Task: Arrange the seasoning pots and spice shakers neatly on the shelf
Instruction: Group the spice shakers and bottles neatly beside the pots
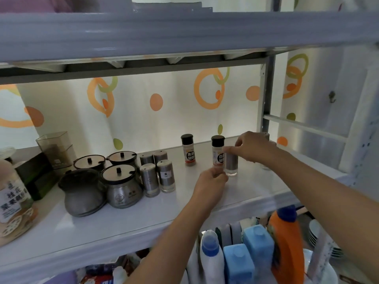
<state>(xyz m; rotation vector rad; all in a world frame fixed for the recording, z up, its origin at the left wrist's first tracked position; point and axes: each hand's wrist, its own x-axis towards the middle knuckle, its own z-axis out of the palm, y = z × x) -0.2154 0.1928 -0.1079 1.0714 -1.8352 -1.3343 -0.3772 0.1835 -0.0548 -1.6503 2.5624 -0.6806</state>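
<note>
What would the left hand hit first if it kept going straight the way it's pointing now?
The nearer black-capped bottle: the left hand points toward the back of the shelf, fingertips at the bottle's base, possibly touching it. The steel shaker the right hand pinches stands beside that line.

A home kitchen: seasoning pots (pixel 121 185), detergent bottles (pixel 287 242) and plates (pixel 314 232) fill shelving.

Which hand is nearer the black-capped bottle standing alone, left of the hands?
Left. The left hand is just right of and in front of the lone bottle, gripping the second capped bottle; the right hand is farther right, holding a steel shaker.
</note>
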